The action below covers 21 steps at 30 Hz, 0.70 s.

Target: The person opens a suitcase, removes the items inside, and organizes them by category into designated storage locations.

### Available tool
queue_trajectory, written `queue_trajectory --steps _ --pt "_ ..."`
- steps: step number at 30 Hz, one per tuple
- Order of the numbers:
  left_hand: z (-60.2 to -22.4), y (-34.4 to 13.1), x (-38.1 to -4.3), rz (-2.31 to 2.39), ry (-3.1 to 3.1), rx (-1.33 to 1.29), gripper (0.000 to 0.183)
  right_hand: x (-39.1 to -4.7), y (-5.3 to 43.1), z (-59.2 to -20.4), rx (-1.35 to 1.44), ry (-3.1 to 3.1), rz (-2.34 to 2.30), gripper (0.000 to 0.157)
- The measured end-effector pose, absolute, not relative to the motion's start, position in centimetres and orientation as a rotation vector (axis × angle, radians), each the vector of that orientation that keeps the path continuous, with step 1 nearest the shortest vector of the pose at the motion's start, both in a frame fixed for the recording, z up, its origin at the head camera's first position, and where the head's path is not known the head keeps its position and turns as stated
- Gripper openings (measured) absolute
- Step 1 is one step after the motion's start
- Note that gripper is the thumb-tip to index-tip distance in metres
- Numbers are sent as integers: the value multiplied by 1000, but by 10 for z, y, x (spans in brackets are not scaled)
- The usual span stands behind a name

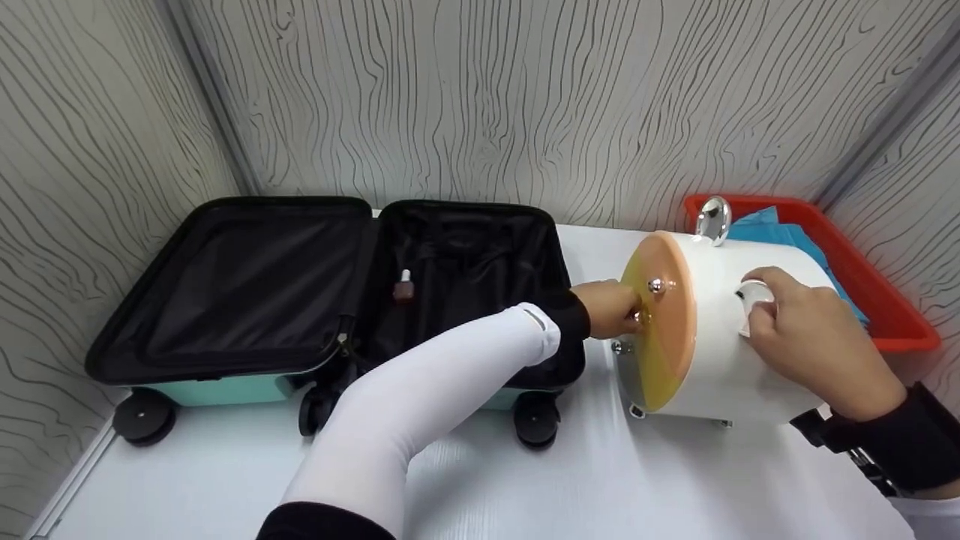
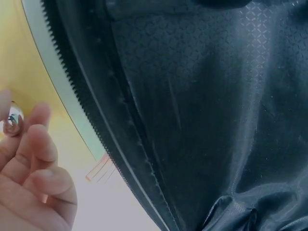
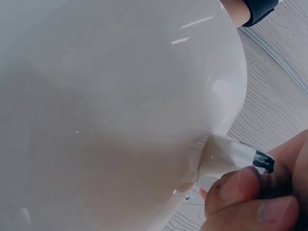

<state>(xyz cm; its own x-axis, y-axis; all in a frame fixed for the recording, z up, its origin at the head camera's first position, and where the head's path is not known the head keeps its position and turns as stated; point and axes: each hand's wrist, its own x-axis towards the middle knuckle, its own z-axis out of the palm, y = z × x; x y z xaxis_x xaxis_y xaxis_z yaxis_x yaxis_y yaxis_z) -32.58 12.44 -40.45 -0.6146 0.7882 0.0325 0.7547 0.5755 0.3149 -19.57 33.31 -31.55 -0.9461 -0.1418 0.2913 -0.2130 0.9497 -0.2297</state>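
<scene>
A white barrel-shaped box [image 1: 765,255] lies on its side on short metal feet at the right of the table. Its round front door [image 1: 679,322] is orange and yellow, with shiny metal knobs. My left hand [image 1: 607,309] reaches across to that front and pinches a metal knob [image 2: 13,126], its other fingers loosely curled in the left wrist view. On the box's near side, my right hand [image 1: 814,341] grips a white handle [image 3: 231,156] between thumb and fingers. A shiny metal loop [image 1: 714,220] stands on top of the box.
An open mint-green suitcase [image 1: 240,391] with black lining lies at the left, its wheels towards me. In its right half is a small brown bottle [image 1: 403,289] with a white top. Behind the box stands a red basket [image 1: 896,307] holding blue packets [image 1: 802,236]. Wood-grain panels enclose the table.
</scene>
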Motion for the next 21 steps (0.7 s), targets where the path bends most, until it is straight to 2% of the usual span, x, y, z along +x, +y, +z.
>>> queue_trajectory --steps 13,21 --pt "-415 126 -318 452 2730 1171 37 -190 340 -320 172 -2786 359 34" --pt "-419 135 -302 -22 2820 1175 24 -185 345 -323 174 -2749 368 31"
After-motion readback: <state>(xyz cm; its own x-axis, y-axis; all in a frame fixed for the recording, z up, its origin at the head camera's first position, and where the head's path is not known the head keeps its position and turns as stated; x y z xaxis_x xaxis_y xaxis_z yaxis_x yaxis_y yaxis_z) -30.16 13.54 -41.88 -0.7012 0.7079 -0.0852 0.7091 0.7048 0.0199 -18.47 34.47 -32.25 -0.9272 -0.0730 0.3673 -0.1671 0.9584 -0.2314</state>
